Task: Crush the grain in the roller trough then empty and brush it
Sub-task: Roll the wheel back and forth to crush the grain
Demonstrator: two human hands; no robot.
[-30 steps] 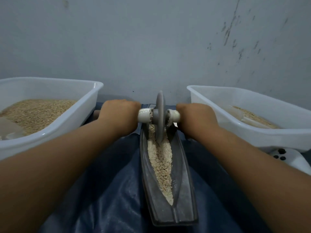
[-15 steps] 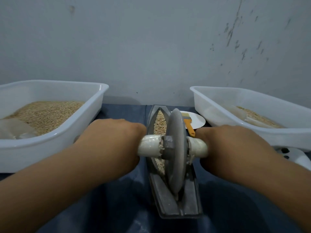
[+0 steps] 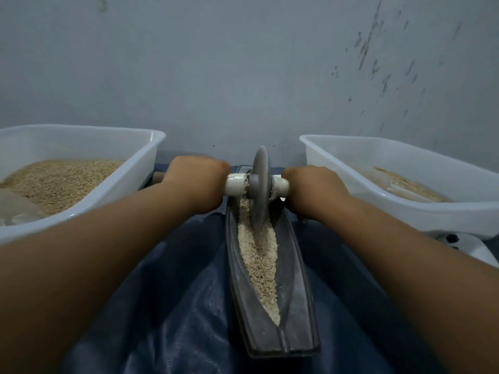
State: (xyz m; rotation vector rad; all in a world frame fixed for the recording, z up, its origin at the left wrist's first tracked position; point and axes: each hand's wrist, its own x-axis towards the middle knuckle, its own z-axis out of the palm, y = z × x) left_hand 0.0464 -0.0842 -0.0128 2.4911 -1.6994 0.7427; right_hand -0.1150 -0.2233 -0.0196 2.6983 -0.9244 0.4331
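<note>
A long, dark, boat-shaped trough (image 3: 294,300) runs up the middle of the frame from the lower centre, lying on a dark blue sheet (image 3: 175,292). A strip of pale crushed grain (image 3: 260,263) fills its groove, narrowing to a point toward the near end. At the far end of the trough, just above the centre of the frame, a grey roller disc (image 3: 259,187) stands upright on its edge in the grain. A white handle (image 3: 235,184) passes through the disc and sticks out on both sides. The left hand (image 3: 197,176) is curled around the handle on the left of the disc, and the right hand (image 3: 310,187) is curled around it on the right; both show only their backs, with the fingers hidden underneath. The forearms reach in from the two lower corners. At the left of the frame stands a white tub (image 3: 129,184) holding whole grain (image 3: 59,179). At the right stands another white tub (image 3: 405,211) with a smaller heap of grain (image 3: 405,183). Behind everything rises a grey wall (image 3: 243,71), with dark scuffs at the upper right.
</note>
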